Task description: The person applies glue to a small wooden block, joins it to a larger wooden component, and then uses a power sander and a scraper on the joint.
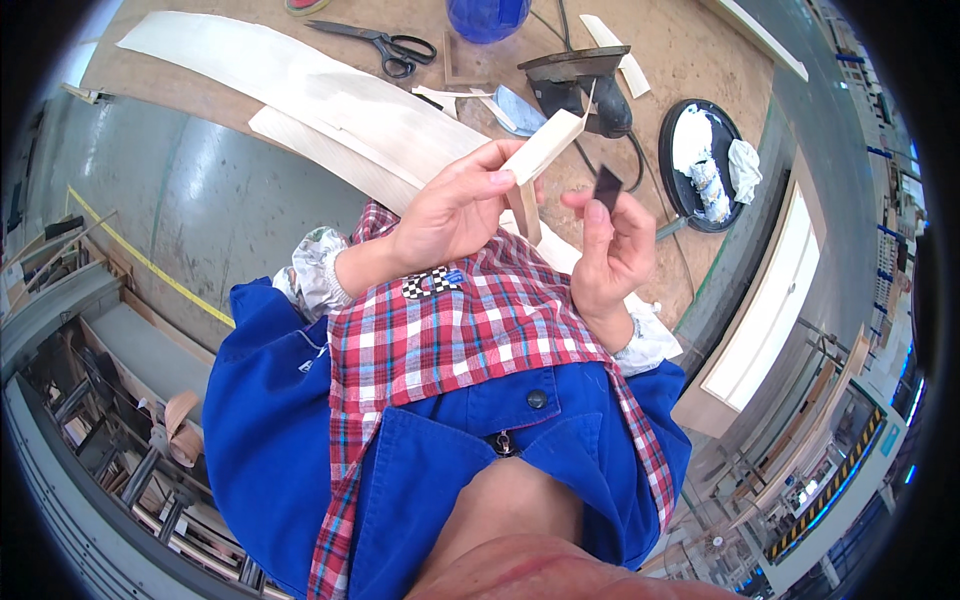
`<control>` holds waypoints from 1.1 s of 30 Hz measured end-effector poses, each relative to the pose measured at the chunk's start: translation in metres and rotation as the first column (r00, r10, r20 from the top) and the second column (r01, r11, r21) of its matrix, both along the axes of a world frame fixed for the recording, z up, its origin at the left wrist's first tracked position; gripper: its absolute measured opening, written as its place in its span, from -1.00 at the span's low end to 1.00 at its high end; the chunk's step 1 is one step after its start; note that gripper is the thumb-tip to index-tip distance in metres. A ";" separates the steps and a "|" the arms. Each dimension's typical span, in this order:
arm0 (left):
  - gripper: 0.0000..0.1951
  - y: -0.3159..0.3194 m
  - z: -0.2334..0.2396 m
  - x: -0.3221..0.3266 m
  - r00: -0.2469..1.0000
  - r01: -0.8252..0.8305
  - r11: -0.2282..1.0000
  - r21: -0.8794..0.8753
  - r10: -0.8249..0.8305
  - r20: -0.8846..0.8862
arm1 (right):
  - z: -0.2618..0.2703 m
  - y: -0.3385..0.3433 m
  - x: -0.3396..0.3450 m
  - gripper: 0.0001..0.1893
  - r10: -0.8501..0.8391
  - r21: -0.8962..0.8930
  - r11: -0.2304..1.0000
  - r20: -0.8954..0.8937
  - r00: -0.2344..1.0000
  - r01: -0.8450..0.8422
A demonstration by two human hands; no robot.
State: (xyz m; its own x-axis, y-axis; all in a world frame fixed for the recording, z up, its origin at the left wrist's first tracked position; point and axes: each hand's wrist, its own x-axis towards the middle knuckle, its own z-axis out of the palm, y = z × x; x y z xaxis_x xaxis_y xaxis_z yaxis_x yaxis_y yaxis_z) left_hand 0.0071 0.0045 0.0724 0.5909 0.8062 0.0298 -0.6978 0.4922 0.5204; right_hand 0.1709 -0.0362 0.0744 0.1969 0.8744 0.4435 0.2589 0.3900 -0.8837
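Note:
My left hand holds a small wooden piece faced with pale veneer, between thumb and fingers. A thin veneer sliver sticks up from its far end, and a wooden strip extends below it. To the right, my right hand pinches a small dark flat piece, perhaps a blade or abrasive, between thumb and finger. The two hands are apart. Long pale veneer sheets lie on the bench beyond my left hand. An old clothes iron rests on the bench just beyond the held wooden piece.
Black-handled scissors and a blue container stand or lie at the far side. On the right, a black round lid holds white paste, with a crumpled white cloth at its edge. A cord runs from the iron.

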 end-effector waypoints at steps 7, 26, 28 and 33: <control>-0.57 0.001 0.003 0.001 0.994 -0.070 0.997 0.037 0.073 -0.076 | 0.015 0.006 0.008 -0.83 0.224 -0.038 0.974 0.221 0.949 -0.222; -0.56 -0.004 0.007 -0.001 0.999 0.039 0.999 -0.021 -0.040 -0.016 | 0.018 0.005 0.017 -0.86 0.275 -0.391 0.849 -0.251 0.928 -0.357; -0.55 -0.004 0.008 0.001 0.998 0.036 0.998 -0.042 -0.038 -0.046 | 0.019 0.005 0.017 -0.86 0.271 -0.393 0.846 -0.266 0.925 -0.361; -0.55 -0.004 0.006 0.003 0.998 0.045 0.998 -0.051 -0.047 -0.036 | 0.026 0.004 0.013 -0.85 0.251 -0.417 0.813 -0.377 0.892 -0.405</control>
State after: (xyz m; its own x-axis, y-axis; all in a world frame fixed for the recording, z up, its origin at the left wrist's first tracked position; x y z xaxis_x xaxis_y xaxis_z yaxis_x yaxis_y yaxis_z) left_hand 0.0098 0.0007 0.0780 0.6270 0.7783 -0.0327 -0.6547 0.5492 0.5193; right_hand 0.1838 -0.0323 0.1000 -0.0893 0.9934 -0.0725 -0.1057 -0.0818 -0.9910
